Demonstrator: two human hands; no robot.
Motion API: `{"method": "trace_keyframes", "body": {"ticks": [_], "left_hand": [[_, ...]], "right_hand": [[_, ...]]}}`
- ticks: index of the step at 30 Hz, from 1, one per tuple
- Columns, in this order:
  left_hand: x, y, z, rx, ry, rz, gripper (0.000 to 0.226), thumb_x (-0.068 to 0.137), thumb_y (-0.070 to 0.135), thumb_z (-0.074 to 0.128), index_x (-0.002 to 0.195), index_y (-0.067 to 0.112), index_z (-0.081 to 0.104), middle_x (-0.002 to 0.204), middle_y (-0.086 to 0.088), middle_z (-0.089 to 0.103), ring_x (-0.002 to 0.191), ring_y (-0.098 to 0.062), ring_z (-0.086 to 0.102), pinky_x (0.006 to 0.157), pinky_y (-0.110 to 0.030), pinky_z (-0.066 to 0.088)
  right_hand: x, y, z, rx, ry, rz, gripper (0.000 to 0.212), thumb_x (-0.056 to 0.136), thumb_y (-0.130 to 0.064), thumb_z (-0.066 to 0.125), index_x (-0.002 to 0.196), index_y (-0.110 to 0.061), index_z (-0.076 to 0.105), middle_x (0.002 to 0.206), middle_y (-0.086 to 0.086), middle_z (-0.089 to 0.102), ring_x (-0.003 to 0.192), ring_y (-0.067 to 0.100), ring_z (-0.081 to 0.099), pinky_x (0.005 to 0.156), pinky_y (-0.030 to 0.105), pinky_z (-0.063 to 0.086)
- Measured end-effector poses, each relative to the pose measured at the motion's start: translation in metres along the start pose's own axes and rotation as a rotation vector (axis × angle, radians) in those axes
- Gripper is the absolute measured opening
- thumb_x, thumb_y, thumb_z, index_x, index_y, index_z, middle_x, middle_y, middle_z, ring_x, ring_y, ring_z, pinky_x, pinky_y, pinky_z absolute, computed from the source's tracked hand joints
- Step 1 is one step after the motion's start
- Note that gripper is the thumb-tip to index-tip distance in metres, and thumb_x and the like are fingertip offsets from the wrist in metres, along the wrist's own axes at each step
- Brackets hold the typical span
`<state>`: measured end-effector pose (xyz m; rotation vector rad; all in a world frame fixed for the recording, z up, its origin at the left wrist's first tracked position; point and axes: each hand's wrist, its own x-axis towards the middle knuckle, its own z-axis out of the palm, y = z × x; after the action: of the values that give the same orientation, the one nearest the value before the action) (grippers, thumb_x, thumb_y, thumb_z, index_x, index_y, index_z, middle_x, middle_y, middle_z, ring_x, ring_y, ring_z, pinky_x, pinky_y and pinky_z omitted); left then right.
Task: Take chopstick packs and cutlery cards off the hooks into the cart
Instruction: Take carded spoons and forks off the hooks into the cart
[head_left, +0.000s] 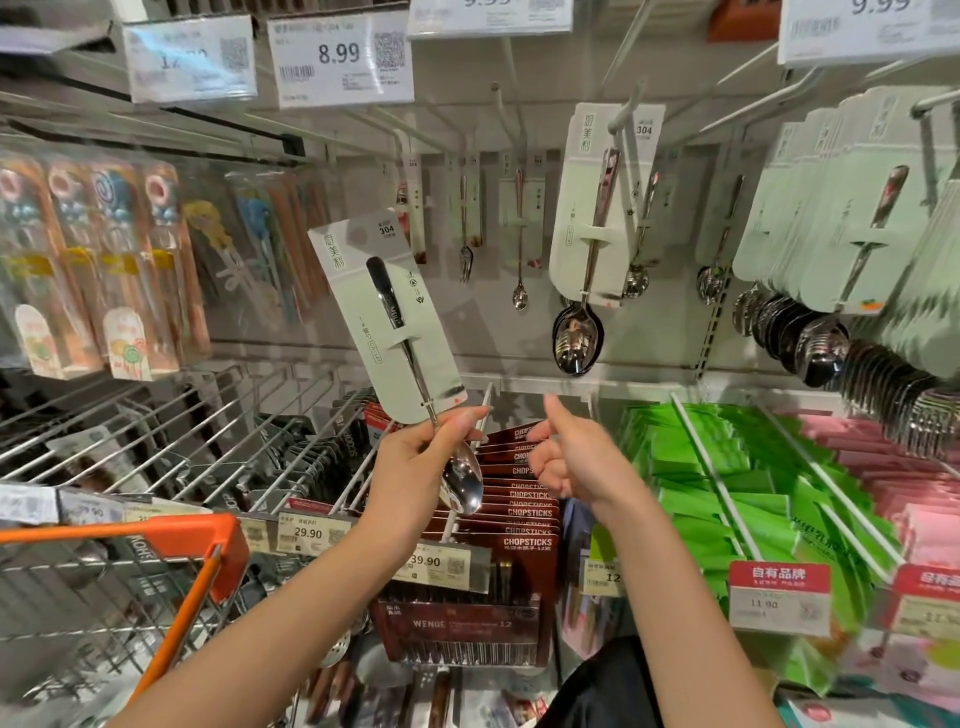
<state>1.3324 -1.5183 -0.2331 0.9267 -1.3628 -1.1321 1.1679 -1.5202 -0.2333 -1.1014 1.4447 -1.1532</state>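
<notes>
Head view: my left hand (415, 457) pinches one spoon card (387, 312) by its shiny spoon, just under the pale green card, tilted up above the orange cart (156, 535). My right hand (571, 462) is loosely curled and holds nothing. One more spoon card stack (597, 208) hangs on a hook to the right of it.

Cart (156, 525) — cropped, left edge

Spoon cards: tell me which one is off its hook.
The spoon card held by the left hand, tilted, gripped near the spoon's bowl. All other cards still hang on hooks.
</notes>
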Motion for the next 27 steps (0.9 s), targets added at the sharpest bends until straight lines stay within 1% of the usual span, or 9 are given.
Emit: {"method": "trace_keyframes", "body": {"ticks": [3, 5, 8, 12, 15, 19, 22, 24, 27], "left_hand": [[-0.001, 0.001, -0.001, 0.015, 0.008, 0.008, 0.018, 0.088, 0.029, 0.059, 0.096, 0.026, 0.075, 0.094, 0.012, 0.075, 0.099, 0.007, 0.063, 0.08, -0.001, 0.043], [-0.002, 0.003, -0.002, 0.022, 0.017, -0.009, 0.018, 0.088, 0.031, 0.059, 0.095, 0.028, 0.075, 0.095, 0.013, 0.074, 0.093, -0.001, 0.068, 0.075, -0.01, 0.05], [-0.004, 0.007, -0.001, 0.015, 0.012, -0.039, 0.019, 0.093, 0.027, 0.055, 0.095, 0.027, 0.074, 0.08, 0.008, 0.073, 0.05, -0.009, 0.06, 0.043, -0.017, 0.045], [-0.004, 0.006, -0.001, 0.009, 0.016, -0.05, 0.022, 0.095, 0.028, 0.053, 0.095, 0.024, 0.074, 0.073, 0.008, 0.07, 0.05, -0.004, 0.059, 0.046, -0.013, 0.043], [-0.003, 0.007, -0.001, -0.011, -0.005, -0.07, 0.027, 0.096, 0.032, 0.049, 0.101, 0.02, 0.073, 0.076, 0.003, 0.07, 0.052, -0.01, 0.063, 0.05, -0.014, 0.047], [0.0, 0.014, -0.002, -0.054, -0.01, -0.084, 0.035, 0.092, 0.044, 0.044, 0.095, 0.021, 0.071, 0.052, 0.01, 0.056, 0.045, -0.002, 0.047, 0.044, -0.012, 0.035], [0.004, 0.015, -0.006, -0.129, 0.016, -0.083, 0.042, 0.094, 0.044, 0.043, 0.107, 0.014, 0.069, 0.071, 0.009, 0.065, 0.044, -0.004, 0.041, 0.04, -0.017, 0.03], [0.008, 0.013, -0.008, -0.18, 0.046, -0.092, 0.035, 0.098, 0.036, 0.043, 0.107, 0.013, 0.068, 0.085, 0.006, 0.069, 0.045, -0.005, 0.043, 0.039, -0.017, 0.03], [0.011, 0.011, -0.011, -0.222, 0.078, -0.122, 0.028, 0.099, 0.028, 0.045, 0.104, 0.012, 0.068, 0.085, 0.004, 0.068, 0.045, -0.005, 0.043, 0.038, -0.017, 0.031]], "right_hand": [[-0.009, -0.005, 0.007, -0.034, -0.309, -0.033, 0.063, 0.084, -0.067, 0.037, 0.09, -0.007, 0.057, 0.057, 0.004, 0.057, 0.04, 0.011, 0.044, 0.042, 0.018, 0.034], [-0.014, -0.008, 0.011, -0.089, -0.455, -0.066, 0.061, 0.079, -0.068, 0.042, 0.088, -0.009, 0.056, 0.06, 0.007, 0.059, 0.042, 0.012, 0.045, 0.044, 0.02, 0.035], [-0.016, -0.007, 0.02, -0.176, -0.531, -0.143, 0.04, 0.092, -0.048, 0.048, 0.09, -0.008, 0.055, 0.061, 0.006, 0.061, 0.04, 0.008, 0.046, 0.046, 0.02, 0.035], [-0.016, -0.004, 0.03, -0.202, -0.532, -0.164, 0.024, 0.1, -0.028, 0.046, 0.088, -0.008, 0.053, 0.059, 0.005, 0.06, 0.035, 0.004, 0.046, 0.042, 0.017, 0.034], [-0.017, -0.003, 0.036, -0.255, -0.412, -0.22, 0.026, 0.101, -0.017, 0.045, 0.077, -0.012, 0.054, 0.066, 0.016, 0.06, 0.034, 0.005, 0.043, 0.044, 0.019, 0.035], [-0.014, -0.004, 0.037, -0.22, -0.117, -0.406, 0.027, 0.099, -0.019, 0.048, 0.08, -0.004, 0.06, 0.067, 0.014, 0.058, 0.04, 0.003, 0.049, 0.047, 0.019, 0.039], [-0.016, -0.009, 0.028, -0.242, 0.118, -0.549, 0.028, 0.099, -0.024, 0.049, 0.077, -0.012, 0.062, 0.064, 0.012, 0.058, 0.043, 0.006, 0.053, 0.053, 0.028, 0.041], [-0.018, -0.011, 0.023, -0.275, 0.282, -0.644, 0.032, 0.098, -0.024, 0.051, 0.066, -0.022, 0.055, 0.053, 0.005, 0.049, 0.046, 0.019, 0.049, 0.054, 0.035, 0.04], [-0.017, -0.008, 0.023, -0.267, 0.457, -0.735, 0.037, 0.098, -0.022, 0.051, 0.061, -0.02, 0.045, 0.051, 0.002, 0.046, 0.05, 0.022, 0.041, 0.055, 0.04, 0.036]]}}
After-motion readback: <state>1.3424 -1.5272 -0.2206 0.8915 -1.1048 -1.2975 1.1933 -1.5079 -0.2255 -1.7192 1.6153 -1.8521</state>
